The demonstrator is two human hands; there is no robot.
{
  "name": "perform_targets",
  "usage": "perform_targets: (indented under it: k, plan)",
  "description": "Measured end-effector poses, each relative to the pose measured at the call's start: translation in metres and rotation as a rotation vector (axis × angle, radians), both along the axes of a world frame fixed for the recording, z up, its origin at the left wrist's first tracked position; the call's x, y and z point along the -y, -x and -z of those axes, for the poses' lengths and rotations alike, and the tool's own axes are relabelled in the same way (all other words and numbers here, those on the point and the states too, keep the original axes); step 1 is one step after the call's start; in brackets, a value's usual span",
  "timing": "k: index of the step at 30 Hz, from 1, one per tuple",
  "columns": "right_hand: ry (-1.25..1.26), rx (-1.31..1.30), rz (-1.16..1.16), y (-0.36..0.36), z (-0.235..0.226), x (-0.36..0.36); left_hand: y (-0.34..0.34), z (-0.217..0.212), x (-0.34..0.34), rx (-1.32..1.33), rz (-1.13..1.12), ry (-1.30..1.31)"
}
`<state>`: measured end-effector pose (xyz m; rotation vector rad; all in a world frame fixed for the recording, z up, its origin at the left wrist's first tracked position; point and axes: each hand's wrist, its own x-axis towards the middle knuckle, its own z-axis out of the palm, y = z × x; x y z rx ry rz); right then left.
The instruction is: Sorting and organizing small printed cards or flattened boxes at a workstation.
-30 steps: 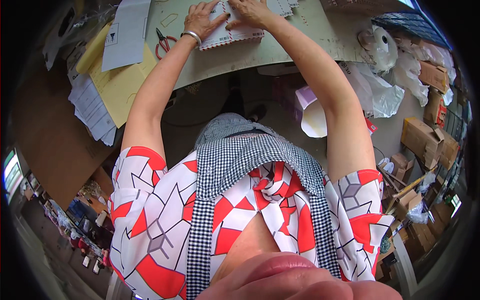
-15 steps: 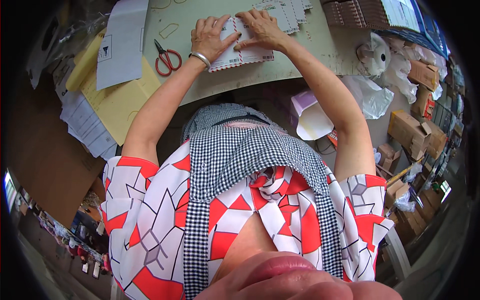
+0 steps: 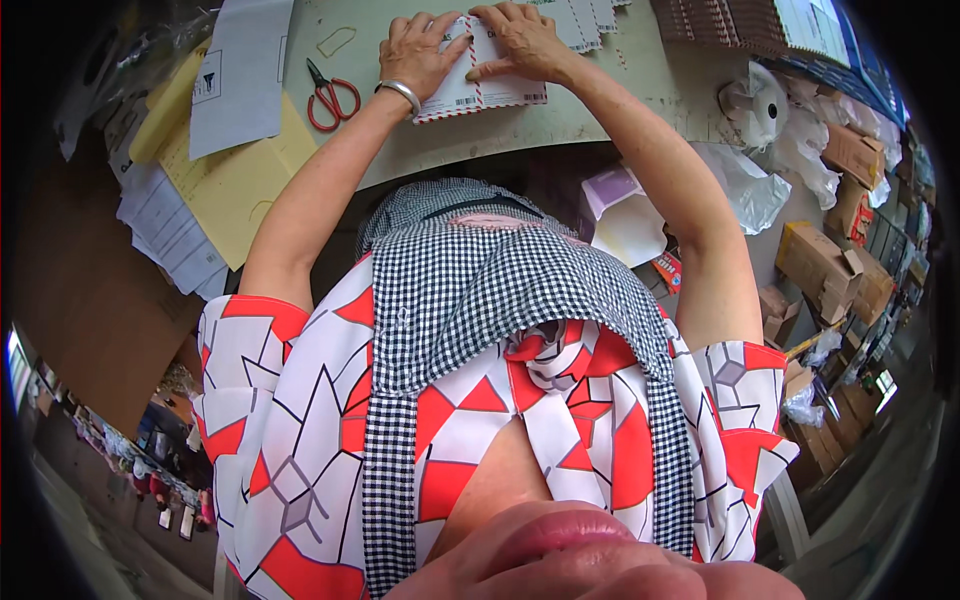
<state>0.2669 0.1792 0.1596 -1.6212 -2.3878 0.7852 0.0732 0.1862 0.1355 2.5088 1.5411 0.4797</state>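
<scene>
My left hand (image 3: 420,50), with a silver bangle on the wrist, lies flat on the left part of a white flat card with a red-striped edge (image 3: 495,92). My right hand (image 3: 515,40) presses its fingers on the same card from the right. The card lies on a pale green worktable (image 3: 600,90). More of the same white printed cards (image 3: 585,18) are spread behind the hands at the table's far side.
Red-handled scissors (image 3: 330,95) lie left of my left hand. White sheets (image 3: 240,70) and yellow envelopes (image 3: 230,190) cover the table's left end. Brown stacks (image 3: 735,20) sit at the far right. Plastic bags (image 3: 745,190) and cardboard boxes (image 3: 825,260) lie on the floor, right.
The view has tipped down, so hands and table sit lower in the picture. Both hands stay pressed on the striped card, fingers shifting slightly.
</scene>
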Motion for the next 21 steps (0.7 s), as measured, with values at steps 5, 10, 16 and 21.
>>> perform_targets:
  k: [5, 10, 16, 21]
  plan:
    - [-0.004, 0.062, -0.015, 0.045, 0.174, 0.125, 0.039, 0.162, 0.119, 0.056, -0.052, 0.265]
    - [-0.039, 0.071, -0.062, 0.103, 0.285, 0.246, 0.094, 0.289, 0.248, 0.099, -0.099, 0.14]
    - [-0.142, 0.071, -0.071, 0.111, 0.276, 0.256, 0.105, 0.283, 0.258, 0.096, -0.122, 0.069]
    - [-0.133, 0.085, -0.072, 0.114, 0.277, 0.262, 0.108, 0.287, 0.264, 0.096, -0.122, 0.072]
